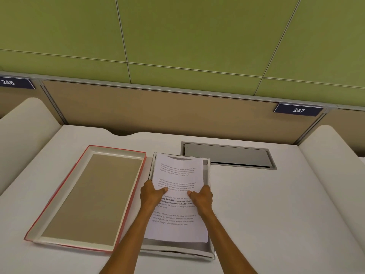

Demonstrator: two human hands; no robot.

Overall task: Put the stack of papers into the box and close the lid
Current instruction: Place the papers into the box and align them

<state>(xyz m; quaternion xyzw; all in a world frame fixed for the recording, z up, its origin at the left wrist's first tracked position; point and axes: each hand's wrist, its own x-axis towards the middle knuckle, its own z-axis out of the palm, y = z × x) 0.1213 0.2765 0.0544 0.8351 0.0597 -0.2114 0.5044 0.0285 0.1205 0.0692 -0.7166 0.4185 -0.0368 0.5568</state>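
A stack of white printed papers (177,173) hangs just over the open white box (207,250) in the middle of the desk. My left hand (152,194) grips the stack's left edge, thumb on top. On the right edge my right hand (202,197) holds it the same way. The papers' far end bends down inside the box's far wall. The box's red-edged lid (87,196) lies upside down on the desk, just left of the box, brown inside facing up.
A grey cable hatch (227,155) is set into the white desk (276,204) behind and right of the box. A tan partition (158,109) with number plates 246 and 247 stands at the back. Cream dividers flank both sides.
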